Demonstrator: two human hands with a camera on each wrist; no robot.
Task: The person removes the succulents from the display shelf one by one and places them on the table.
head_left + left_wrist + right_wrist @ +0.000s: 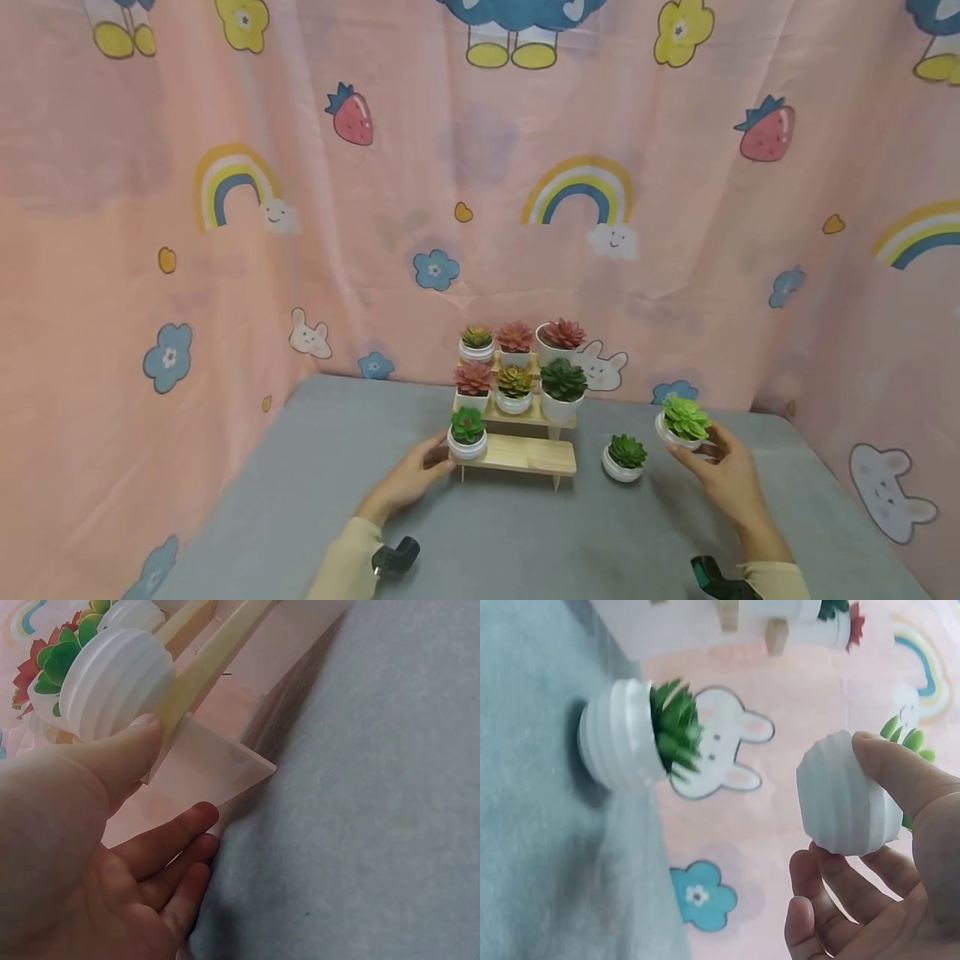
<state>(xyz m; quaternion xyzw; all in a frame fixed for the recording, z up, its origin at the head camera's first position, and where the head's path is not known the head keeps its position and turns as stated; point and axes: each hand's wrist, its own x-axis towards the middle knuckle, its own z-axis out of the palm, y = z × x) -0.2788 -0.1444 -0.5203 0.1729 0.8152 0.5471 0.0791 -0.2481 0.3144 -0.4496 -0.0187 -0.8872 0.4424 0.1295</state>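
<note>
My right hand [729, 477] holds a potted bright green succulent [686, 418] above the right side of the table. In the right wrist view, the thumb and fingers grip its ribbed white pot [844, 799]. Below and left of it, a second potted green succulent [626, 457] stands on the table. My left hand [408, 477] is at the left end of a wooden tiered stand [536, 454], by a green succulent in a white pot [467, 433] on the bottom step. In the left wrist view, its thumb touches near the pot base [120, 682]; the fingers extend loosely beside the stand's clear leg [214, 757].
Several other potted succulents fill the stand's upper steps, among them a dark green one [563, 383] and a red one [562, 336]. The grey table [337, 433] reaches back to a pink patterned curtain [390, 200].
</note>
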